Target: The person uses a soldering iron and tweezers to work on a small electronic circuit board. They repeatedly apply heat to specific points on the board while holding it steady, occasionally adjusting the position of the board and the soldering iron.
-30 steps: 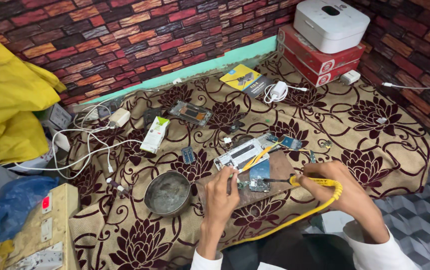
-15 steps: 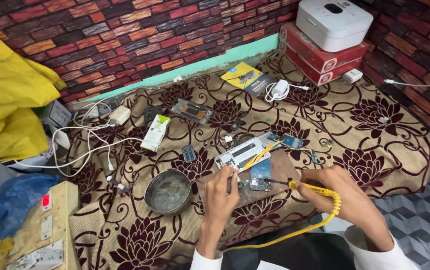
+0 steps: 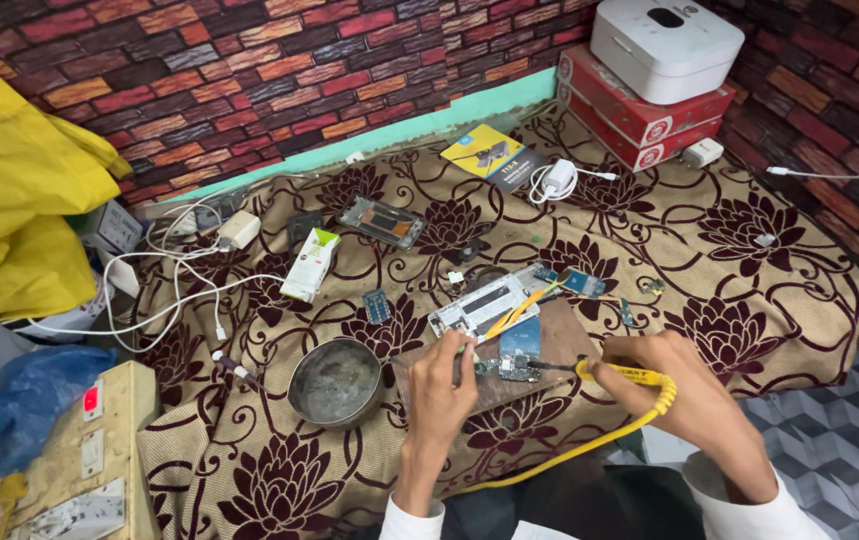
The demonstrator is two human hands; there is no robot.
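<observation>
Right hand is closed around a yellow-handled soldering iron, tip on the small green circuit board lying on a brown wooden block. Left hand, fingers pinched, steadies the board's 9 o'clock edge; what it grips cannot be told. Soldering appears under way; the dismantled white phone frame at 11 o'clock remains unassembled.

Head camera looks steeply down, near hands.
</observation>
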